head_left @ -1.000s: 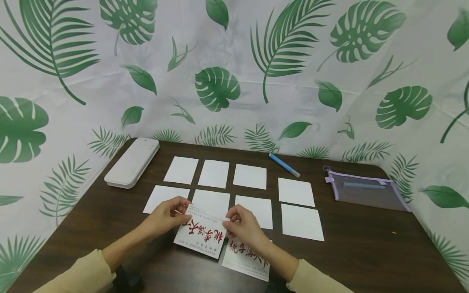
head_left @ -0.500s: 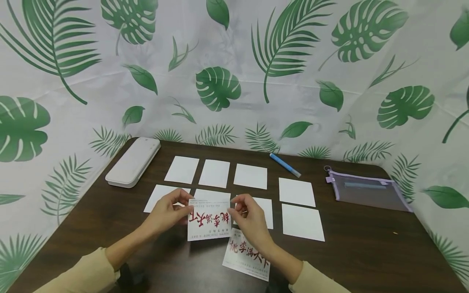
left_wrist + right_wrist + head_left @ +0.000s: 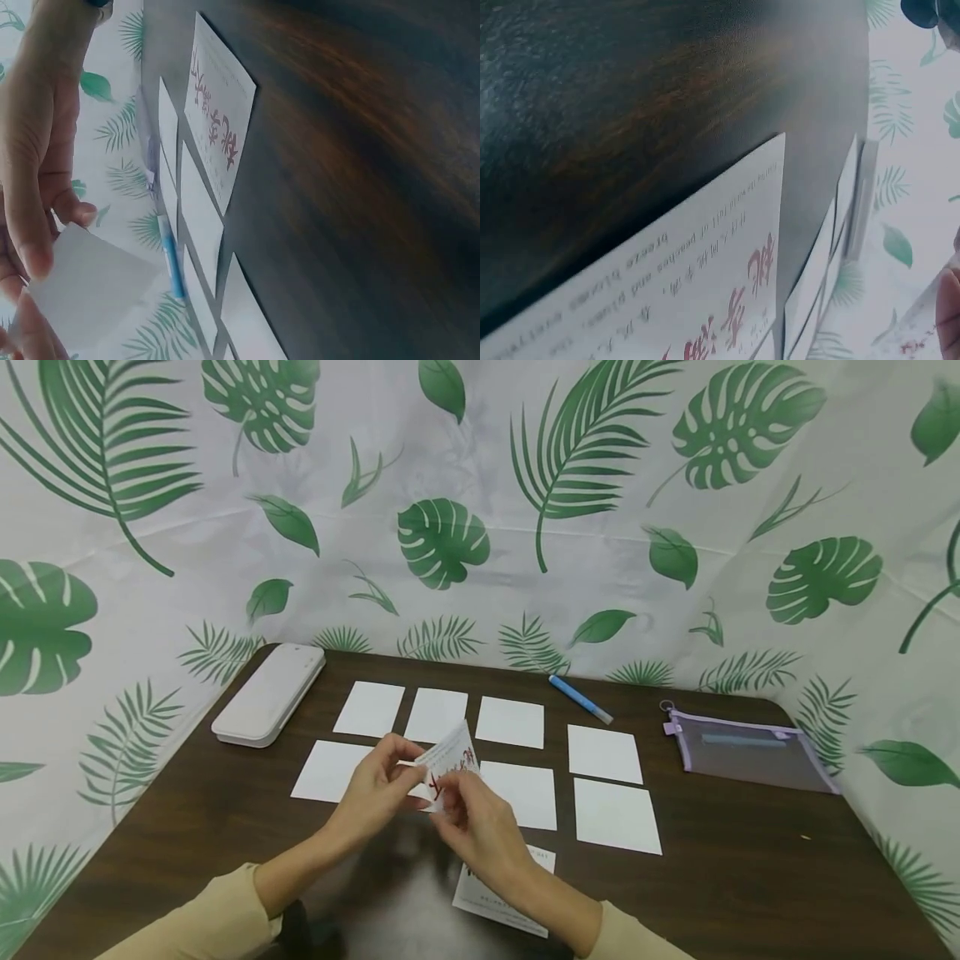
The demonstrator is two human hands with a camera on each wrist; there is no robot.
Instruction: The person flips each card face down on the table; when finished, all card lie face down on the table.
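Observation:
Both hands hold one white card with red characters (image 3: 451, 763) lifted above the dark table (image 3: 750, 860). My left hand (image 3: 384, 785) pinches its left side; my right hand (image 3: 471, 814) grips it from below and right. The card is tilted, its top edge raised. In the left wrist view the card's blank back (image 3: 90, 289) lies against the left fingers (image 3: 34, 225). A second printed card (image 3: 491, 897) lies flat near the front edge, partly under my right forearm; it also shows in the left wrist view (image 3: 217, 124) and the right wrist view (image 3: 690, 277).
Several blank white cards (image 3: 603, 752) lie in rows across the table's middle. A white case (image 3: 270, 693) sits at the back left. A blue pen (image 3: 579, 698) lies at the back, a purple-edged zip pouch (image 3: 750, 750) to the right. Leaf-print cloth surrounds the table.
The printed card went from flat on the table to lifted and turned on edge. Both hands rose, moved slightly away from me and came closer together.

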